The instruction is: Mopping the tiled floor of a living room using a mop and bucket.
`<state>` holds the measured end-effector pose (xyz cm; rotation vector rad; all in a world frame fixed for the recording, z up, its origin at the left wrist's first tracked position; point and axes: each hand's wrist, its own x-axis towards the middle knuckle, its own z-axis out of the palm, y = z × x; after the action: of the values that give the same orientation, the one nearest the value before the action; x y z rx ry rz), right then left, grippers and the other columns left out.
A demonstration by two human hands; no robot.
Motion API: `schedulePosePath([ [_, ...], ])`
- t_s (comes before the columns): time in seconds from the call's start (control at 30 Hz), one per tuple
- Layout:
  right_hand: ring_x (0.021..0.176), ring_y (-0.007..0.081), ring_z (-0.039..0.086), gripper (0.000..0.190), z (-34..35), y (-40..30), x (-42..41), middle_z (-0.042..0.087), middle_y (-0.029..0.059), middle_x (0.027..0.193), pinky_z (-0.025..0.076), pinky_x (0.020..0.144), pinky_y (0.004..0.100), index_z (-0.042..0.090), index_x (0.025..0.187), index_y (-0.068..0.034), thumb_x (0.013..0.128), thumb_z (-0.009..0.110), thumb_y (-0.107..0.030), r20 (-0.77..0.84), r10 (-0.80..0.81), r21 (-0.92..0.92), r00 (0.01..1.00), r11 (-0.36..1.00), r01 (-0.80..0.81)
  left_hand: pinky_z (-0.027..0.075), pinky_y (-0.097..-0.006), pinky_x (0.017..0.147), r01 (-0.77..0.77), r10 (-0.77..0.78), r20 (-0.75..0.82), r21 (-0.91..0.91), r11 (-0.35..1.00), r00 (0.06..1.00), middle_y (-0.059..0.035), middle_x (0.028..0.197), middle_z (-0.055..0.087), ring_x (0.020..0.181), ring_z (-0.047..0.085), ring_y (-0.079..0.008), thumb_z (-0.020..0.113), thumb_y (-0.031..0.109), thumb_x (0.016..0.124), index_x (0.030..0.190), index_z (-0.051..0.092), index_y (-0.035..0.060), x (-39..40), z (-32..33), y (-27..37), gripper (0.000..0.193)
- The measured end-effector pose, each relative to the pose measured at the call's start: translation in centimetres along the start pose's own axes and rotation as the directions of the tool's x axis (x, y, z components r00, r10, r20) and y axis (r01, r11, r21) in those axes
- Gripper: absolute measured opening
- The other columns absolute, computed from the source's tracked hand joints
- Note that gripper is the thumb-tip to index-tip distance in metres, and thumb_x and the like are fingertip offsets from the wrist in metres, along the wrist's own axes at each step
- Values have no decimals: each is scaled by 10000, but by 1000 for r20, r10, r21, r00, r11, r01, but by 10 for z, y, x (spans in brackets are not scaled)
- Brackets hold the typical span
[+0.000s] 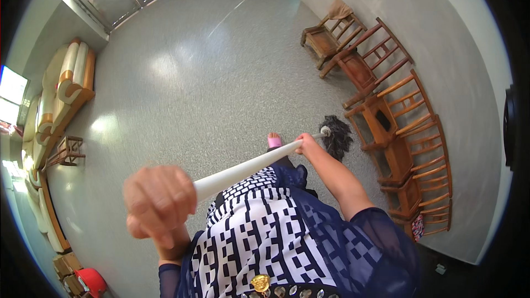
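A mop's white handle (248, 169) slants across in front of my body. My left hand (160, 203) is closed around its upper end, near the camera at the lower left. Farther down the shaft, my right hand (305, 143) grips it. The dark grey mop head (337, 136) lies spread on the speckled grey floor (186, 103), just beyond my right hand and close to the chairs. A foot in a pink slipper (274, 140) shows beside the shaft.
Several wooden chairs (379, 124) line the right wall, one with a cloth (340, 9) on its back. Along the left stand a wood-framed sofa (54, 107) and a small wooden stool (70, 150). A red helmet-like object (92, 282) and cardboard boxes (66, 265) are at lower left.
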<state>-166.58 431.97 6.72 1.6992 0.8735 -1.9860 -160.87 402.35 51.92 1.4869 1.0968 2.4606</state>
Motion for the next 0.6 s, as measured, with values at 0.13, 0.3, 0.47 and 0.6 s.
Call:
schedulePosePath([
  [0.13, 443, 210, 382, 86, 70, -6, -14, 383, 49, 497, 353, 463, 347, 339, 531, -90, 577, 405, -119, -27, 142, -21, 990, 990, -142, 334, -192, 371, -17, 41, -194, 125, 992, 980, -17, 365, 424, 288, 376, -86, 525, 90, 694, 516, 514, 71, 0, -7, 12, 179],
  [0.3, 445, 216, 382, 88, 138, -3, -9, 383, 60, 485, 357, 463, 347, 351, 514, -82, 569, 412, -117, 76, 127, -292, 989, 951, -100, 343, -191, 378, -2, 39, -151, 242, 970, 988, -41, 386, 440, 308, 410, -107, 494, 68, 689, 579, 559, 25, 2, -12, 24, 135],
  [0.47, 440, 214, 398, 100, 195, 29, -20, 399, 68, 477, 359, 446, 337, 367, 501, -72, 560, 429, -122, 43, 110, -508, 993, 858, -73, 343, -218, 381, -34, 52, -38, 378, 925, 998, -22, 430, 428, 350, 403, -97, 472, 58, 690, 624, 583, 36, 21, -1, 31, 131],
  [0.6, 427, 185, 417, 116, 220, 77, -52, 419, 65, 487, 356, 418, 323, 390, 523, -81, 600, 445, -148, 34, 150, -635, 988, 767, -95, 308, -174, 350, -101, 211, -142, 549, 830, 967, 5, 373, 360, 310, 355, -70, 503, 29, 596, 531, 565, 54, 11, 29, 42, 93],
])
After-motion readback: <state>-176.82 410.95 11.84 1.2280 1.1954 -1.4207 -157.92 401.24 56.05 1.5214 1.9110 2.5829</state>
